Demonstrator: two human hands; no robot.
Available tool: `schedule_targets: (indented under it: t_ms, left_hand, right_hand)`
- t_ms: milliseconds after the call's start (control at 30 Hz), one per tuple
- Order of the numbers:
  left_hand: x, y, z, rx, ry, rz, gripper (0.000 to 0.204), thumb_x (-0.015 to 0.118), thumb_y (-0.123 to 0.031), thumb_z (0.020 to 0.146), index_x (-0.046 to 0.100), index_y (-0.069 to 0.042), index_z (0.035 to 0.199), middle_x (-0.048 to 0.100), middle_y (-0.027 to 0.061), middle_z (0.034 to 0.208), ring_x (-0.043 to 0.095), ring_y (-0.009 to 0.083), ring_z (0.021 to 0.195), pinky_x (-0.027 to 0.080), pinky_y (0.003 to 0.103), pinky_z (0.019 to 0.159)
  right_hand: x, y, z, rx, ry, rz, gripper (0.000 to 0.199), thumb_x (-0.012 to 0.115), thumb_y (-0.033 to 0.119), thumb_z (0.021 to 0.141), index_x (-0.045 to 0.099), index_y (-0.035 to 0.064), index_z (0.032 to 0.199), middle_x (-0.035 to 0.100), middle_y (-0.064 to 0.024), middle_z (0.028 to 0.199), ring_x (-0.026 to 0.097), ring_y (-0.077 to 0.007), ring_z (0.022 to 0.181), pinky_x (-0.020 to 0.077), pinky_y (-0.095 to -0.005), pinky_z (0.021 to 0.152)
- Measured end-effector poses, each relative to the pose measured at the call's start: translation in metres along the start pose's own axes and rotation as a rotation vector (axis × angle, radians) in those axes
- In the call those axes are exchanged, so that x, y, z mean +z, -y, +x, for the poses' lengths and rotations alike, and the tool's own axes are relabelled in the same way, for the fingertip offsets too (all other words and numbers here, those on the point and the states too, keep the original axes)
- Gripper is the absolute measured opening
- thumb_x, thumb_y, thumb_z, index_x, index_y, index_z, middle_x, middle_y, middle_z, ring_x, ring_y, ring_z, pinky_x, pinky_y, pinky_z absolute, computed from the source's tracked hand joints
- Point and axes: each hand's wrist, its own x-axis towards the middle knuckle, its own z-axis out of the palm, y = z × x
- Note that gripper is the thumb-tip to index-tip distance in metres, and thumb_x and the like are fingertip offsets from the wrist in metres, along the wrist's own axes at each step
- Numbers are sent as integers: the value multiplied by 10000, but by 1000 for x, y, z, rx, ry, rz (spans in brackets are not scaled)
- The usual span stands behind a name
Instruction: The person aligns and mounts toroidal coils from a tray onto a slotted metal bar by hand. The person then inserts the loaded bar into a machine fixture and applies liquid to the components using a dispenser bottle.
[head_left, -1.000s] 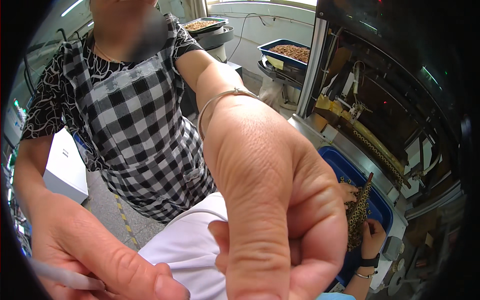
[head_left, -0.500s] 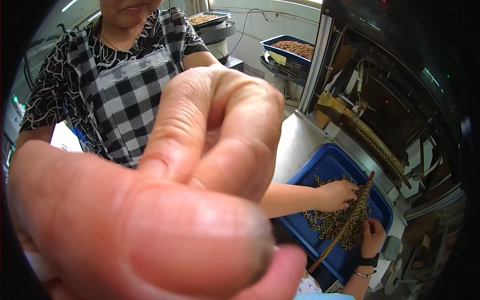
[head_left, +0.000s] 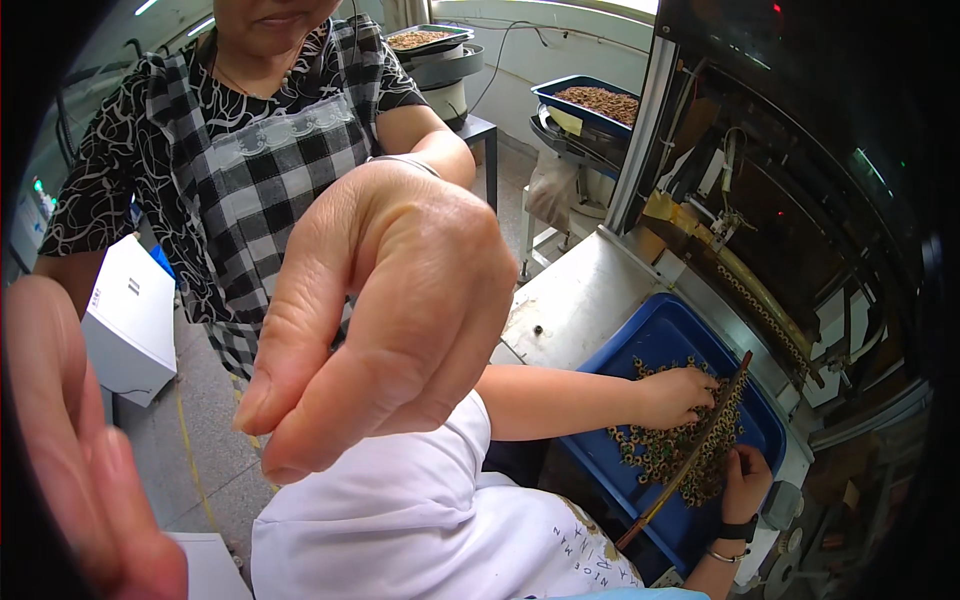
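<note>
My left hand (head_left: 678,396) lies over a heap of small brass-coloured ring-shaped pieces (head_left: 650,448), its fingers bent and somewhat apart. Whether a piece sits under its fingertips is hidden. On the heap's other side is my right hand (head_left: 746,484), wearing a dark watch and a bracelet. Its thumb and fingers are drawn together at the pieces; what they pinch is too small to make out. Between my hands a long thin brown rod (head_left: 690,455) lies slantwise over the heap. Heap and rod are in a blue tray (head_left: 625,345).
A co-worker in a checked apron (head_left: 270,180) stands close; one hand (head_left: 400,310) hangs large before me, another (head_left: 70,440) blurs at the left edge. A machine (head_left: 740,230) borders the tray's far right. Further back stands another piece-filled tray (head_left: 590,100). A white box (head_left: 130,320) is at left.
The co-worker's hands have drawn back from close in front of me and come apart, uncovering my white shirt and the floor. My own hands look almost unmoved at the tray.
</note>
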Motion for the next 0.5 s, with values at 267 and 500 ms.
schedule_targets:
  t_ms: [267, 500]
  left_hand:
    - [1, 2, -2, -14, 14, 21, 310, 623, -119, 746, 588, -13, 1036, 444, 197, 1233, 413, 329, 1152, 351, 397, 967]
    - [4, 1, 2, 22, 23, 37, 314, 612, -136, 748, 586, -23, 1040, 466, 180, 1210, 436, 327, 1125, 362, 388, 953]
  right_hand:
    - [1, 1, 0, 33, 21, -2, 157, 579, 129, 811, 600, -25, 833, 576, -73, 647, 500, -117, 559, 388, -254, 519]
    - [-7, 2, -4, 51, 24, -13, 149, 584, 128, 804, 603, -17, 832, 582, -72, 647, 514, -127, 564, 401, -260, 528]
